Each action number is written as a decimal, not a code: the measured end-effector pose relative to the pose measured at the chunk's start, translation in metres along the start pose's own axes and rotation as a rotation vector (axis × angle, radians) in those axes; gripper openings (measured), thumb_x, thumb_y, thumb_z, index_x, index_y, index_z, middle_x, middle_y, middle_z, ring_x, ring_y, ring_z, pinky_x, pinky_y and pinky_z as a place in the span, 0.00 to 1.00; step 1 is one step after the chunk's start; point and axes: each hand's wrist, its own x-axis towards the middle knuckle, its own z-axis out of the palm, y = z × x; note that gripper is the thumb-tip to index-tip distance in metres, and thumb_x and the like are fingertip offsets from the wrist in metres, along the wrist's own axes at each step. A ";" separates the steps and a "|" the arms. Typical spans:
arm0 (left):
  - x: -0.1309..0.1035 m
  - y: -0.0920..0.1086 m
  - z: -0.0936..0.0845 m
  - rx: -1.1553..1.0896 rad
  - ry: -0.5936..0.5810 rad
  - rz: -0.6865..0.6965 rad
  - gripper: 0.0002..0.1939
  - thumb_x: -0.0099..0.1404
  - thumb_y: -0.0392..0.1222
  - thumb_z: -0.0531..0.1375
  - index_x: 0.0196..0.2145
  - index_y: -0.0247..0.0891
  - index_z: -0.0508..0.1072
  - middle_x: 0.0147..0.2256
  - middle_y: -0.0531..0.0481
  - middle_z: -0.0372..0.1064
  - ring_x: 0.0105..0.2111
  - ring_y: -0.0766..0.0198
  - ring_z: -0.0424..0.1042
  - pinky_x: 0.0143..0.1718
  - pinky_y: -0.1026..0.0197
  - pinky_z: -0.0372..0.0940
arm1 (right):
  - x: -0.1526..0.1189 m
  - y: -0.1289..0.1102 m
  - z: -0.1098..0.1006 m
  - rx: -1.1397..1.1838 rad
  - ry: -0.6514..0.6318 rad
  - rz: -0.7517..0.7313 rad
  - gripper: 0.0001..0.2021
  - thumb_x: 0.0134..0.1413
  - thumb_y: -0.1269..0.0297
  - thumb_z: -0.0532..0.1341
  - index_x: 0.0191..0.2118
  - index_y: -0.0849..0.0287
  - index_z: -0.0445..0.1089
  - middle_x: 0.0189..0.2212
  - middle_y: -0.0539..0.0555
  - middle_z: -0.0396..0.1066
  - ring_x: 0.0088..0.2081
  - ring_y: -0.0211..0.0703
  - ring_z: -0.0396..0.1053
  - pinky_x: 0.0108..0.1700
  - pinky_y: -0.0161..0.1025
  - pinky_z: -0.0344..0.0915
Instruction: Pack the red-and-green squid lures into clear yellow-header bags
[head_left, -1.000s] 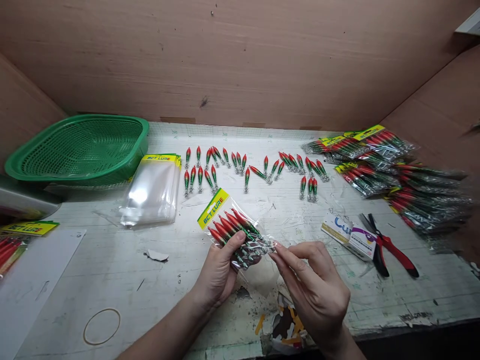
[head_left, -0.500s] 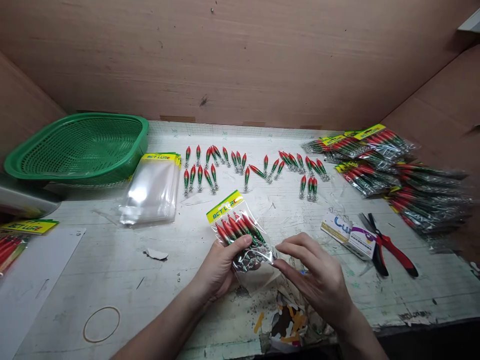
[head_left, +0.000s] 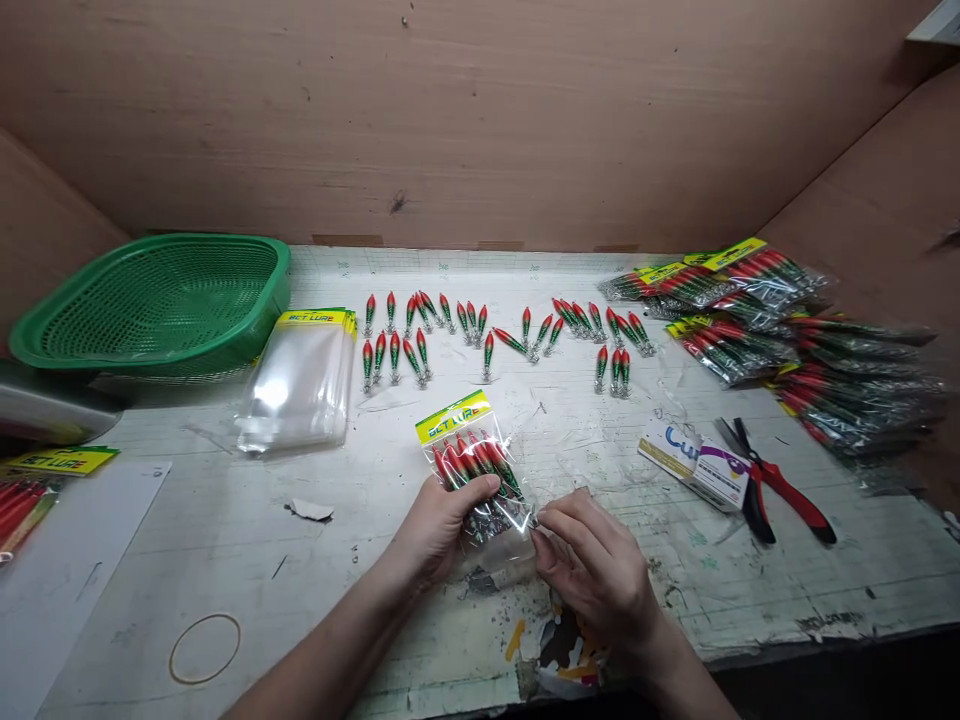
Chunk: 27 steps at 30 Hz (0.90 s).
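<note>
A clear plastic bag (head_left: 453, 417) with a yellow header holds several red-and-green squid jigs (head_left: 480, 458), their hooks at the lower end. My left hand (head_left: 441, 522) grips the bag from its left side, thumb across the front. At the bag's lower right edge, my right hand (head_left: 600, 568) pinches the plastic between thumb and fingers. Beyond the bag, several loose jigs (head_left: 395, 357) of the same colours lie in uneven rows. To the left is a stack of flat clear bags (head_left: 296, 385) with yellow headers.
A green basket (head_left: 274, 300) stands at the back left. Filled bags (head_left: 862, 385) are piled on the right. Red-handled pliers (head_left: 795, 500) lie beside a small printed box (head_left: 697, 468). A rubber band (head_left: 172, 655) and a paper scrap (head_left: 310, 510) are at front left.
My right hand has moved left and closed its fingers on the bag's lower right edge. The left hand keeps its hold, and the bag is a little more upright.
</note>
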 end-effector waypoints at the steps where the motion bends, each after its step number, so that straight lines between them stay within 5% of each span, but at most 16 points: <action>1: 0.000 0.000 0.000 0.002 0.008 0.002 0.17 0.46 0.38 0.70 0.35 0.33 0.74 0.27 0.52 0.73 0.27 0.67 0.70 0.33 0.64 0.65 | -0.001 -0.001 0.001 0.009 0.012 -0.002 0.13 0.53 0.82 0.59 0.44 0.62 0.64 0.32 0.56 0.67 0.33 0.41 0.64 0.32 0.38 0.64; 11: -0.001 -0.001 -0.002 0.060 -0.025 -0.034 0.15 0.46 0.40 0.70 0.32 0.33 0.74 0.27 0.49 0.73 0.28 0.63 0.71 0.34 0.61 0.66 | -0.003 -0.002 0.003 0.124 0.072 0.030 0.17 0.54 0.85 0.57 0.48 0.62 0.65 0.34 0.56 0.68 0.36 0.40 0.67 0.34 0.38 0.68; 17: 0.000 0.004 -0.001 0.039 -0.062 -0.040 0.19 0.47 0.42 0.71 0.36 0.31 0.74 0.31 0.46 0.74 0.30 0.62 0.72 0.35 0.61 0.67 | -0.001 -0.003 -0.002 0.256 0.022 0.195 0.08 0.59 0.78 0.56 0.41 0.60 0.68 0.30 0.53 0.68 0.32 0.38 0.68 0.31 0.35 0.66; 19: 0.000 0.008 -0.001 0.027 -0.060 -0.052 0.26 0.50 0.44 0.70 0.44 0.32 0.71 0.36 0.43 0.74 0.33 0.60 0.73 0.35 0.60 0.69 | -0.002 -0.003 -0.001 0.274 0.027 0.234 0.07 0.60 0.77 0.55 0.38 0.61 0.69 0.29 0.53 0.68 0.31 0.38 0.67 0.30 0.34 0.65; 22: -0.005 0.015 -0.001 0.093 -0.007 -0.072 0.53 0.47 0.43 0.72 0.64 0.42 0.46 0.46 0.39 0.70 0.35 0.58 0.75 0.35 0.56 0.71 | -0.007 -0.002 0.005 0.216 0.034 0.305 0.06 0.61 0.75 0.55 0.35 0.61 0.67 0.27 0.52 0.66 0.29 0.36 0.65 0.29 0.33 0.62; 24: -0.011 0.015 -0.004 0.218 0.001 -0.066 0.71 0.41 0.38 0.74 0.65 0.49 0.26 0.51 0.37 0.64 0.32 0.59 0.75 0.32 0.55 0.72 | -0.011 0.000 0.011 0.138 0.029 0.317 0.06 0.61 0.75 0.54 0.34 0.61 0.65 0.26 0.50 0.64 0.28 0.35 0.63 0.29 0.32 0.60; 27: -0.023 0.005 -0.009 0.464 -0.009 0.069 0.70 0.41 0.33 0.72 0.65 0.55 0.26 0.53 0.39 0.58 0.26 0.67 0.73 0.28 0.59 0.70 | -0.014 0.002 0.018 0.024 0.020 0.268 0.07 0.61 0.76 0.53 0.32 0.61 0.62 0.25 0.49 0.61 0.27 0.35 0.61 0.29 0.31 0.58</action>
